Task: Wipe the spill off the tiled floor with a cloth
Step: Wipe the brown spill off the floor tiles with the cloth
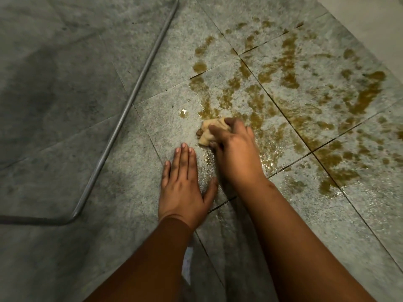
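right hand (234,153) clenched round crumpled beige cloth (210,131), pressing it on tiled floor (91,131) at near-left edge of brown spill (290,92). left hand (183,182) flat, fingers straight, braced on dry tile just beside right. we judge: keep cloth bunched, press firmly, draw strokes from far smears inward, refold to clean face when soaked. bulk of spill lies beyond and right of hands, unwiped. metal tube frame (139,77) well left.

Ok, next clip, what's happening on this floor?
A person is wiping up a brownish spill on the tiled floor. The right hand grips a bunched tan cloth at the spill's near edge, while the left hand rests flat on the tile beside it. Most of the spill remains, smeared across several tiles. A bent metal tube lies to the left.
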`<state>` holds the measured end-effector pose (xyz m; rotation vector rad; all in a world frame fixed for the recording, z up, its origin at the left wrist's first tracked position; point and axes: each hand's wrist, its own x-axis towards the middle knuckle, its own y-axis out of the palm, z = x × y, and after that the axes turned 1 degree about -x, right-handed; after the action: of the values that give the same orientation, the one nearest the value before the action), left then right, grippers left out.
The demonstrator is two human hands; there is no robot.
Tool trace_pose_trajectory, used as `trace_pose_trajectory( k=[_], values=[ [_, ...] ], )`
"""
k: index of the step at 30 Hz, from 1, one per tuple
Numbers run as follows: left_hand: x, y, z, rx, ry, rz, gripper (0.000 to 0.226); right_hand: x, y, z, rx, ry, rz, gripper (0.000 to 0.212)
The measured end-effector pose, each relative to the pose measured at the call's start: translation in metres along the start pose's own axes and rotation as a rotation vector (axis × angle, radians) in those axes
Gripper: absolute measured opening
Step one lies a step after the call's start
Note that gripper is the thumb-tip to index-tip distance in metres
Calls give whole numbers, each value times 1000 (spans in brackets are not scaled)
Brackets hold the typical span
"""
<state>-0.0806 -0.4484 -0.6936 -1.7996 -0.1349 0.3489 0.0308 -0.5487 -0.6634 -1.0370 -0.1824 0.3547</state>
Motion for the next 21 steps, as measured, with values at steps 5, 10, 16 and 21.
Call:
trace_pose_trajectory(
  k=[5, 10, 16, 21],
  values=[
    [-1, 0, 1, -2, 10, 20, 89, -49, -12, -14, 70, -17, 70, 36],
    [0, 0, 1, -7, 15, 15, 92, -48, -8, -13, 78, 23, 25, 36],
    [0, 0, 1, 1, 24, 16, 90, -5, -1, 2, -11, -19, 32, 37],
    [-1, 1, 3, 3, 34, 7, 94, -57, -6, -8, 51, -33, 65, 37]
  ],
)
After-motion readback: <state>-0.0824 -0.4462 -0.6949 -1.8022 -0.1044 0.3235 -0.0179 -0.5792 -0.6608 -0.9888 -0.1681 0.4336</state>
